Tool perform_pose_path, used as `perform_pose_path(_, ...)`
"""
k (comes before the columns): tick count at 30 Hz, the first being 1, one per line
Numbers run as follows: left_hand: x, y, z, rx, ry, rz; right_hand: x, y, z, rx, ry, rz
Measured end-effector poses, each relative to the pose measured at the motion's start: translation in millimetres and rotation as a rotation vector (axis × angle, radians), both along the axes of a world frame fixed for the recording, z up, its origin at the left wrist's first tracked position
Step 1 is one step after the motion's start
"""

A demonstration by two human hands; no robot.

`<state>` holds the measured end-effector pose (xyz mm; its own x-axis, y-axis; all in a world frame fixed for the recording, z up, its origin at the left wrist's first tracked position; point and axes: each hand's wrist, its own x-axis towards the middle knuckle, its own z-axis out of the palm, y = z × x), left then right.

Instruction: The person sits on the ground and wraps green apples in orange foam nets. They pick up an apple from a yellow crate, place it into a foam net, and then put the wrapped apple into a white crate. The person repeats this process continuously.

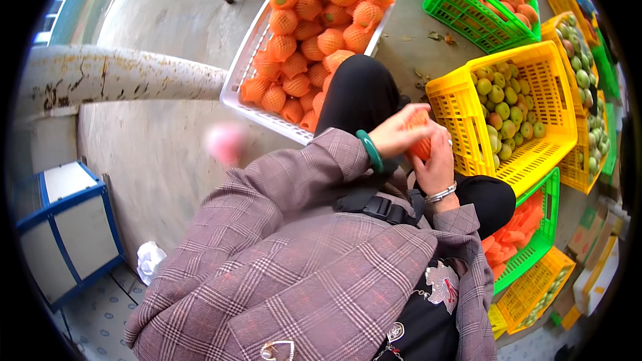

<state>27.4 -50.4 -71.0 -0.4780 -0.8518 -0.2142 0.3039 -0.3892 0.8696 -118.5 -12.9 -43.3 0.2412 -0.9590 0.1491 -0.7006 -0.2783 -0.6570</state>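
Observation:
In front of my lap, both hands are closed around one fruit in an orange foam net sleeve (420, 146). My left hand (401, 128), with a green bangle at the wrist, covers its upper side. My right hand (435, 163), wearing a ring and silver bracelets, grips it from below and the right. The fruit itself is hidden by the net and fingers. Just right of my hands, a tilted yellow plastic crate (459, 125) holds loose green apples (506, 110), some blushed red. Beyond my left knee, a white plastic crate (246, 55) is filled with fruits in orange nets (306, 45).
A green crate (549, 240) by my right knee holds loose orange foam nets (511, 238). Another green crate (466, 17) of orange-coloured items stands far right. More yellow crates (539, 286) line the right side. At left are a pale pipe (125, 74) and a blue-framed cabinet (75, 230).

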Motion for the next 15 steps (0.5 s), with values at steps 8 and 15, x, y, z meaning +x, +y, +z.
perform_pose_path(8,104,-64,21,-0.716,-0.456,0.175,-13,26,-19,0.341,-0.532,-0.234)
perform_pose_path(15,190,-158,-88,-0.490,-1.364,0.230,-69,61,2,0.315,-0.494,-0.391)
